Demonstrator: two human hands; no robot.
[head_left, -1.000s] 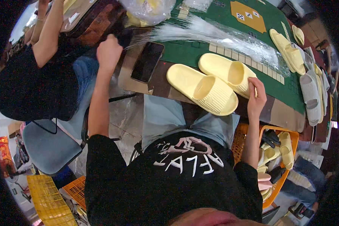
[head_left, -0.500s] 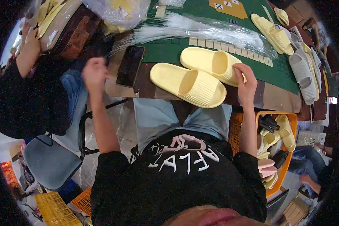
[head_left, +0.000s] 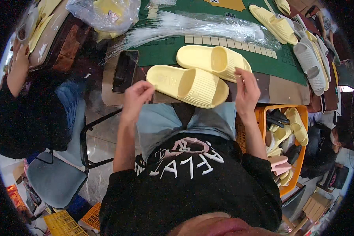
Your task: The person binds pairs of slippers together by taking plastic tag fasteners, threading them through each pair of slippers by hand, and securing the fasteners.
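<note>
Two pale yellow slippers lie side by side at the near edge of the green-topped table (head_left: 287, 65): the near slipper (head_left: 187, 84) and the far slipper (head_left: 212, 61). My left hand (head_left: 135, 98) hovers just left of the near slipper's heel, its fingers pinched on what looks like a thin clear plastic strand. My right hand (head_left: 246, 92) is raised at the right end of the far slipper. Its fingertips touch the rim there, and I cannot see whether they grip it.
A black phone (head_left: 125, 70) lies left of the slippers, below a bundle of clear strands (head_left: 192, 27). More yellow and grey slippers (head_left: 303, 47) line the table's right side. An orange crate (head_left: 289, 137) of slippers stands at my right. Another person (head_left: 23, 102) sits at my left.
My left hand has come down from the upper left, by the strands and phone, to the near slipper's heel. My right hand stayed at the far slipper's end. The view shifted closer.
</note>
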